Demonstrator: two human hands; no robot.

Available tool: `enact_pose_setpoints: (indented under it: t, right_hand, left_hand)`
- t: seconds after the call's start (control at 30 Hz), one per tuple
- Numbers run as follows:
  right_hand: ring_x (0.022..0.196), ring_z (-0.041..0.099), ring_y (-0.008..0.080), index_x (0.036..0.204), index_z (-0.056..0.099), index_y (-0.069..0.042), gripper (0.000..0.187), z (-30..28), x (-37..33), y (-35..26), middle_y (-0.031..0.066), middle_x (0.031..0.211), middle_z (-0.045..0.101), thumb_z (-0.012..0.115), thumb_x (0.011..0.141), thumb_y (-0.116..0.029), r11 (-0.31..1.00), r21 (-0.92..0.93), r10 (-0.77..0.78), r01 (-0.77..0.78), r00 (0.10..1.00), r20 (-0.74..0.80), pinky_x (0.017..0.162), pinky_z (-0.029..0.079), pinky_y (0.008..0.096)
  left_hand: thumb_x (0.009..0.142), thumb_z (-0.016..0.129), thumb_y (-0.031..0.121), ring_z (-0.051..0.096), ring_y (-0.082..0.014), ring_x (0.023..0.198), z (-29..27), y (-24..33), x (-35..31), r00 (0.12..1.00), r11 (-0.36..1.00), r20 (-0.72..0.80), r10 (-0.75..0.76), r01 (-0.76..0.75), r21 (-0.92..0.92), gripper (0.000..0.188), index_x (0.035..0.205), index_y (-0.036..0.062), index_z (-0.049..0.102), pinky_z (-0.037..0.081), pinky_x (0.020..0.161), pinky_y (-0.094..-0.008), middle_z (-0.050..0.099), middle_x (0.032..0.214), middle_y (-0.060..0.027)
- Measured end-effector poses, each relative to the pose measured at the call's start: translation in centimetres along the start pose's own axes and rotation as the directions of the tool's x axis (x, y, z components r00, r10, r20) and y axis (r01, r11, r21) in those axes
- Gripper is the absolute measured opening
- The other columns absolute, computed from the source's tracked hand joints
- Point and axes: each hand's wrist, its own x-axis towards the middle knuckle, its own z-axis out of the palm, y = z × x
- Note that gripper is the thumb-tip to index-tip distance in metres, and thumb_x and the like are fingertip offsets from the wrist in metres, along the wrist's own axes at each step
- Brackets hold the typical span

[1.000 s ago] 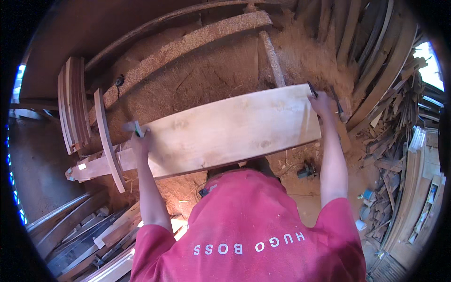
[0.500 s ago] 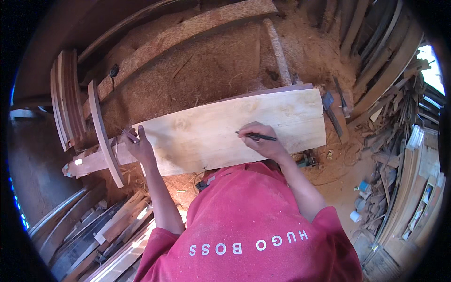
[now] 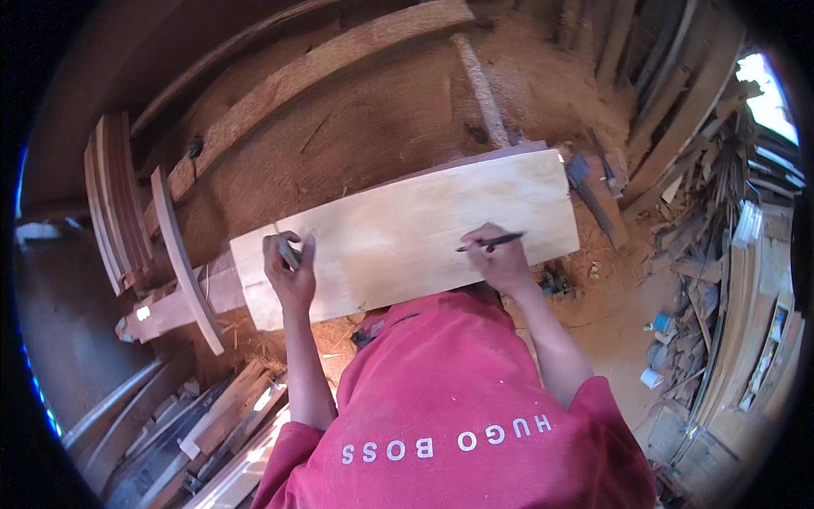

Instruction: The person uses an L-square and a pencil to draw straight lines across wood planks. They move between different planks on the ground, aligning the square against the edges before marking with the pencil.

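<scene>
A wide pale wooden board point(image 3: 398, 229) lies across in front of me, tilted up toward the right. Over its left part is my left hand point(image 3: 292, 276), fingers curled round a small greenish object point(image 3: 291, 255) whose kind I cannot make out. My right hand point(image 3: 504, 265) grips a black pen point(image 3: 509, 238) above the board's right half; the pen lies nearly level, and I cannot tell whether its tip touches the wood. A darker plank point(image 3: 500, 156) shows along the board's far edge.
A hammer-like tool point(image 3: 591, 195) lies just off the board's right end. At the left, a narrow curved strip point(image 3: 186, 259) crosses a lower plank point(image 3: 161, 316), near stacked strips point(image 3: 114, 204). Sawdust point(image 3: 373, 110) covers the ground beyond. Offcuts point(image 3: 704, 280) pile up at the right.
My left hand has moved from the board's left end inward over its surface. My right hand, still with the pen, has shifted right along the board. The view has also moved slightly.
</scene>
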Motion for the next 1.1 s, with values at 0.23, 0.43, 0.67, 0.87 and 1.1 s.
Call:
enact_pose_setpoints:
  t: [0.23,0.43,0.67,0.87,1.1]
  right_hand:
    - [0.079,0.058,0.0134,0.105,0.069,0.002,0.027,-9.6,-3.4,0.9,0.0078,0.094,0.061,0.045,0.095,-0.004,0.981,0.082,-0.027,0.179,0.536,-0.844,0.071,0.047,0.0277]
    - [0.069,0.043,0.0089,0.111,0.065,0.005,0.029,-14.6,-4.6,3.3,0.0015,0.083,0.05,0.041,0.096,-0.001,0.984,0.125,0.061,0.127,0.422,-0.905,0.07,0.047,0.0283]
    - [0.073,0.051,0.0131,0.104,0.064,0.004,0.024,-13.9,-1.0,9.2,0.0065,0.092,0.058,0.044,0.096,-0.007,0.939,0.325,0.223,0.116,0.515,-0.828,0.075,0.049,0.0298]
    - [0.083,0.057,0.0163,0.105,0.063,0.002,0.027,-14.3,1.2,11.4,0.0077,0.096,0.055,0.043,0.1,-0.015,0.908,0.419,0.338,0.01,0.572,-0.747,0.074,0.048,0.0311]
    - [0.084,0.065,0.0194,0.109,0.06,0.005,0.024,-13.3,5.2,12.0,0.0127,0.106,0.055,0.046,0.103,-0.014,0.89,0.447,0.263,0.091,0.698,-0.666,0.078,0.057,0.0366]
  left_hand:
    - [0.076,0.086,0.002,0.069,-0.0216,0.092,7.0,12.5,0.4,0.578,0.85,0.624,0.526,-0.333,-0.409,0.046,0.119,0.0072,0.07,0.057,0.081,-0.0323,0.07,0.107,-0.0085]
    - [0.081,0.086,0.014,0.071,-0.0238,0.1,20.2,16.0,4.6,0.564,0.908,0.712,0.418,-0.234,-0.348,0.053,0.128,0.0048,0.063,0.056,0.089,-0.036,0.072,0.111,-0.0114]
    - [0.086,0.08,0.036,0.067,-0.0299,0.1,29.3,14.1,9.0,0.555,0.819,0.725,0.408,-0.574,-0.021,0.052,0.131,0.0136,0.065,0.055,0.086,-0.0389,0.069,0.109,-0.0139]
    - [0.088,0.076,0.042,0.062,-0.0309,0.098,31.8,14.5,4.4,0.657,0.793,0.642,0.396,-0.597,0.122,0.061,0.138,0.0113,0.06,0.053,0.084,-0.0421,0.066,0.108,-0.0111]
    - [0.085,0.077,0.045,0.06,-0.03,0.095,32.9,14.7,4.1,0.684,0.763,0.617,0.388,-0.614,0.201,0.064,0.137,0.0092,0.061,0.052,0.08,-0.0408,0.065,0.11,-0.0108]
